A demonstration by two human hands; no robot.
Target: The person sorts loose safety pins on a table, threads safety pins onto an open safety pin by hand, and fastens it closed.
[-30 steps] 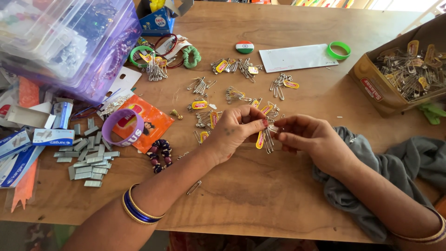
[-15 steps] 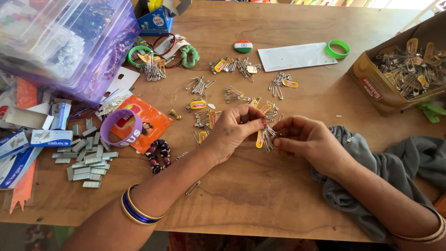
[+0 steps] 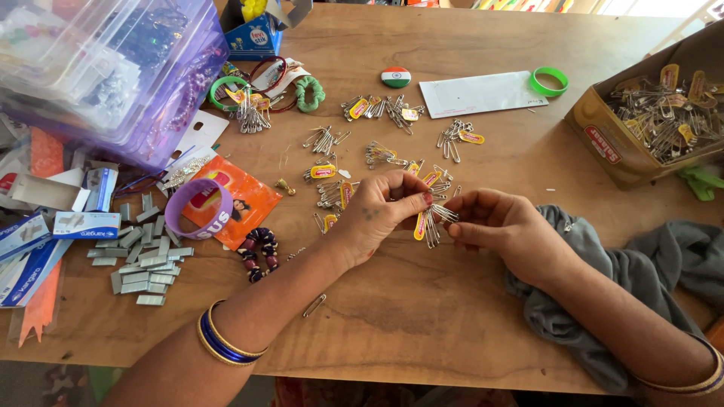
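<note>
Wooden table (image 3: 467,332): it filled the view, light brown, cluttered across its far half.
Storage box (image 3: 98,68): clear purple plastic, at 10 o'clock from the hands, crammed with small goods.
Grey cloth (image 3: 641,279): it lay crumpled at 4 o'clock, under the right forearm.
Cardboard box (image 3: 603,136): yellow-brown, at 2 o'clock, heaped with loose safety pins.
White card (image 3: 475,94): it lay flat at 12 o'clock, with a green ring (image 3: 549,81) touching its right end.
Orange packet (image 3: 241,200): at 9 o'clock, with a purple wristband (image 3: 197,209) resting on it.
Staple strips (image 3: 143,252): grey, scattered at 8 o'clock beside blue staple boxes (image 3: 75,226).
Left hand (image 3: 377,215): thumb and fingers were pinched together on the top of the pin bundle; blue and gold bangles (image 3: 222,343) sat on the forearm.
Right hand (image 3: 505,226): fingertips were closed on the same bundle from the other side, just beside the left hand.
Pin bundle (image 3: 428,224): a bunch of metal safety pins with a yellow tag, it hung between the two hands, just over the table's middle.
Other pin bunches (image 3: 377,113): several tagged clusters lay from 11 to 1 o'clock.
Round badge (image 3: 395,77): orange, white and green, at 12 o'clock.
Loose pin (image 3: 314,305): it lay alone at 7 o'clock.
</note>
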